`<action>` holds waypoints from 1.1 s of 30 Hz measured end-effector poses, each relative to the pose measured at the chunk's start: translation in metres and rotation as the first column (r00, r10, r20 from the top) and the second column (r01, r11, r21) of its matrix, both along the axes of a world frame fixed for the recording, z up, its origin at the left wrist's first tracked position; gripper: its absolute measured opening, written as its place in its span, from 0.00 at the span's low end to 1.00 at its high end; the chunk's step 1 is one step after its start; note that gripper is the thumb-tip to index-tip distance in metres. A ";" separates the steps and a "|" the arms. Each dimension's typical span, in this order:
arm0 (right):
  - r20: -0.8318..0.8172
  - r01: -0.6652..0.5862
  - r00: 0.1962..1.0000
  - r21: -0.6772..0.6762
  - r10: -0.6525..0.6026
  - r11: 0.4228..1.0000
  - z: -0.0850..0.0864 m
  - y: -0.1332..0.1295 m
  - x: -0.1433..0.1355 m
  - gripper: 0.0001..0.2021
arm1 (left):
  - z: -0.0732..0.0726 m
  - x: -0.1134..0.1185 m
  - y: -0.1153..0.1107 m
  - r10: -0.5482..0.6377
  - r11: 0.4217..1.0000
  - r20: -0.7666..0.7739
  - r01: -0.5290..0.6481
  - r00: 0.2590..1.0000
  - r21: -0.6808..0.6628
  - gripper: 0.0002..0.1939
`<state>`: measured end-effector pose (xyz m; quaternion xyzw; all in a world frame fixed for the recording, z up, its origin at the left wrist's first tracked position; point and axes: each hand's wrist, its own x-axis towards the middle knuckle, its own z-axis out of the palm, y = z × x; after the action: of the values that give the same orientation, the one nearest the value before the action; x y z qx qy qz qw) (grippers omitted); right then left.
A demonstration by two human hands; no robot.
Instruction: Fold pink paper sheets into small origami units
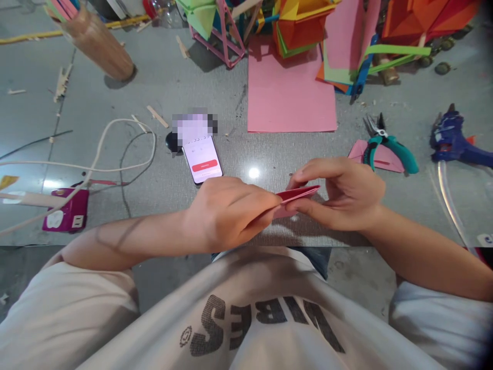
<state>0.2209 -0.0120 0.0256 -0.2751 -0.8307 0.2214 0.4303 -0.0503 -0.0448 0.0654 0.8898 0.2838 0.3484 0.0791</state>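
A folded pink paper (pixel 296 195) is held between my two hands, just above the table's front edge. My left hand (pixel 231 213) is closed, its fingers pinching the paper's left end. At the other end, my right hand (pixel 339 192) grips the paper between thumb and fingers. Pliers with teal handles (pixel 393 146) lie beyond my right hand, on top of another pink paper piece (pixel 358 150). A lit phone (pixel 204 159) rests behind my left hand. Flat pink sheets (pixel 290 103) lie farther back.
A blue glue gun (pixel 458 139) is at the right. Cables (pixel 103 136) and a magenta box (pixel 71 209) lie left. A brown cup (pixel 102 49) stands back left. Coloured paper shapes (pixel 304 23), a pink frame (pixel 227 46) and a blue cutter (pixel 362 74) line the back.
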 end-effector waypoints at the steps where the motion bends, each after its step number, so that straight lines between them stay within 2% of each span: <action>1: -0.009 -0.039 0.999 -0.025 0.039 0.999 0.001 0.000 0.000 0.16 | 0.000 -0.001 -0.001 0.004 1.000 -0.005 -0.004 1.000 -0.010 0.05; 3: 0.021 -0.100 0.995 -0.079 0.102 0.992 0.005 0.000 0.000 0.13 | -0.001 -0.001 -0.003 0.011 1.000 -0.012 -0.011 1.000 -0.027 0.03; 7: 0.101 -0.112 0.987 -0.095 0.121 0.989 0.007 0.001 -0.003 0.10 | -0.003 -0.001 -0.006 0.049 0.998 0.018 -0.048 0.999 -0.037 0.02; 14: -0.065 -0.163 0.984 0.059 0.167 0.985 -0.003 0.002 -0.011 0.17 | -0.004 0.002 -0.010 0.107 0.991 0.054 -0.102 0.993 -0.086 0.03; 21: -0.169 -0.219 0.962 -0.002 0.215 0.976 -0.012 0.003 -0.018 0.18 | -0.011 0.006 -0.009 0.049 0.991 0.242 -0.017 0.969 -0.132 0.07; 27: -0.174 -0.201 0.967 -0.074 0.186 0.977 -0.017 0.001 -0.020 0.16 | -0.017 0.013 -0.011 0.078 0.947 0.405 0.060 0.911 -0.317 0.08; 29: -0.163 -0.205 0.968 -0.071 0.191 0.976 -0.016 0.002 -0.021 0.16 | -0.016 0.015 -0.012 0.080 0.931 0.420 0.083 0.904 -0.356 0.06; 33: -0.179 -0.201 0.966 -0.054 0.189 0.978 -0.013 0.002 -0.023 0.14 | -0.015 0.015 -0.012 0.114 0.911 0.383 0.058 0.917 -0.408 0.04</action>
<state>0.1980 -0.0102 0.0123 -0.1872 -0.8049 0.3154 0.4665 -0.0356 -0.0572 0.0505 0.7590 0.3416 0.4558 0.3156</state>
